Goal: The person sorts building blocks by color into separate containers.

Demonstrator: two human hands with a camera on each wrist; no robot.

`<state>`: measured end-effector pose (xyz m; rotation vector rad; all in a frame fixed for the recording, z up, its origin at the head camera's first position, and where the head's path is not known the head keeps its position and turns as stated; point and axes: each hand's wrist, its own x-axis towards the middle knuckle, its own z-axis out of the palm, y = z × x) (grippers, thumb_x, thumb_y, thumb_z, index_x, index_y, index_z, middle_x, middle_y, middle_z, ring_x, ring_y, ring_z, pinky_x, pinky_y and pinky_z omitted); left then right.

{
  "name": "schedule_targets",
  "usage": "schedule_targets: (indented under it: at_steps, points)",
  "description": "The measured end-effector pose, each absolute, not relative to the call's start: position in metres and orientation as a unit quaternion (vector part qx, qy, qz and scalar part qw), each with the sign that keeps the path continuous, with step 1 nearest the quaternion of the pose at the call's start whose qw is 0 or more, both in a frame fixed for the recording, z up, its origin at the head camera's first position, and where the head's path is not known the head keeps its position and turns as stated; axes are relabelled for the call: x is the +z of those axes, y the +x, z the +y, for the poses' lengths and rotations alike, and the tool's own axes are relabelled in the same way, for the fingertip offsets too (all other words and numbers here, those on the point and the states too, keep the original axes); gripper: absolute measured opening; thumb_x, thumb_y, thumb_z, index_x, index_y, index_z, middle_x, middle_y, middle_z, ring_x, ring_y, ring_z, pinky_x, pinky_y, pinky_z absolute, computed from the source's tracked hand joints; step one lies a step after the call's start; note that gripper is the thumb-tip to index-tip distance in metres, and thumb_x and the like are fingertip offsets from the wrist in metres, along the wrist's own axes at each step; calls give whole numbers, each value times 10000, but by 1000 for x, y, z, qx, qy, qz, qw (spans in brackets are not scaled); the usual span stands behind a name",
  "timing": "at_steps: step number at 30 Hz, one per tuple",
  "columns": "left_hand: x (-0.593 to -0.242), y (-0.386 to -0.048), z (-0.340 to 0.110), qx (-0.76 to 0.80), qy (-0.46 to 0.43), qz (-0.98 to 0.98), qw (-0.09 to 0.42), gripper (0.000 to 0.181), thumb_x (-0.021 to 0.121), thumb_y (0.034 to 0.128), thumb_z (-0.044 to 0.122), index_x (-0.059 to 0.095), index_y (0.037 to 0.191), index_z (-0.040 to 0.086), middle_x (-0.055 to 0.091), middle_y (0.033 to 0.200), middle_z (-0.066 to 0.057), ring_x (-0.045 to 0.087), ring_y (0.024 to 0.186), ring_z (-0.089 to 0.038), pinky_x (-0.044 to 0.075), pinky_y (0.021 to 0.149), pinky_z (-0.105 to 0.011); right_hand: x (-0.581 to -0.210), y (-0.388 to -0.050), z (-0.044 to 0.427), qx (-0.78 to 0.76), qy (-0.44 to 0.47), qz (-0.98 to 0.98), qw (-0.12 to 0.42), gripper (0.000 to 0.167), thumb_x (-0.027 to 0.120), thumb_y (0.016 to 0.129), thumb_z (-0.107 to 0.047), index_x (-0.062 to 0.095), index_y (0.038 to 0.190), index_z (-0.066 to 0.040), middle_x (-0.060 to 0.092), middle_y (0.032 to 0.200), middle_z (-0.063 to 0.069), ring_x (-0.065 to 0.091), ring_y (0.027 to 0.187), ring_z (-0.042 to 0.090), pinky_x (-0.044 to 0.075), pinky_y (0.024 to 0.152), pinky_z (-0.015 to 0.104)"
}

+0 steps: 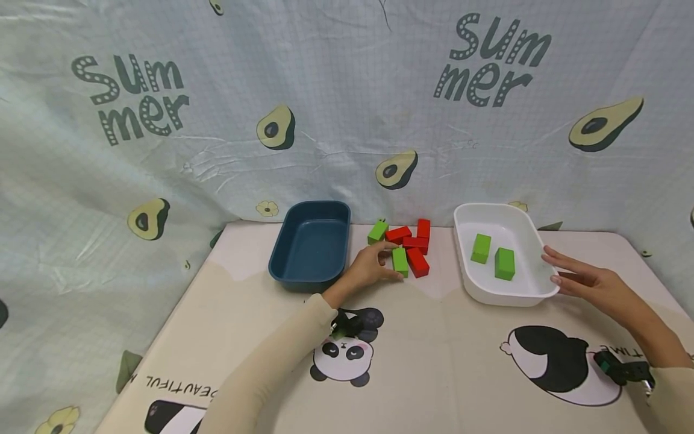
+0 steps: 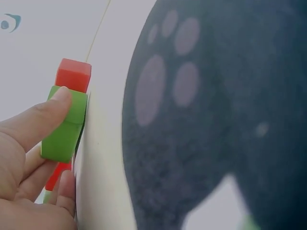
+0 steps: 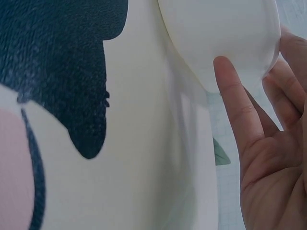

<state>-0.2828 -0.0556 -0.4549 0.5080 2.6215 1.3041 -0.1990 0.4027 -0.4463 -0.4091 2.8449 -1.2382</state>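
On the surface [image 1: 428, 355], red blocks [image 1: 415, 245] lie just beside a green block [image 1: 400, 263], right of a blue tray [image 1: 314, 250]. We pinch that green block with our left hand [image 1: 370, 266]; our right hand [image 1: 596, 286], fingers extended, touches the white tray [image 1: 499, 296].

Plain beige long sleeves [image 1: 273, 360] and small black wrist cameras [image 1: 631, 371] touched with green

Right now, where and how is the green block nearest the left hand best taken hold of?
Probably by its two short ends, with the left hand coming from the left: the green block points lengthwise away from the camera, a red block crowds its right side, and no block lies directly on its left.
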Motion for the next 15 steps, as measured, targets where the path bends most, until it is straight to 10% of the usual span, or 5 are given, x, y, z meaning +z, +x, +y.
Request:
schedule_targets:
  at_steps: [15]
  points:
    - [-456, -280, -58, 509, 143, 846, 69, 760, 896, 782, 119, 531, 1440, 11, 569, 1450, -165, 583, 1299, -324, 493, 1061, -391, -446, -200, 401, -390, -140, 910, -7, 593, 647, 1017, -206, 418, 1563, -173, 253, 1575, -307, 371, 1109, -304, 384, 826, -29]
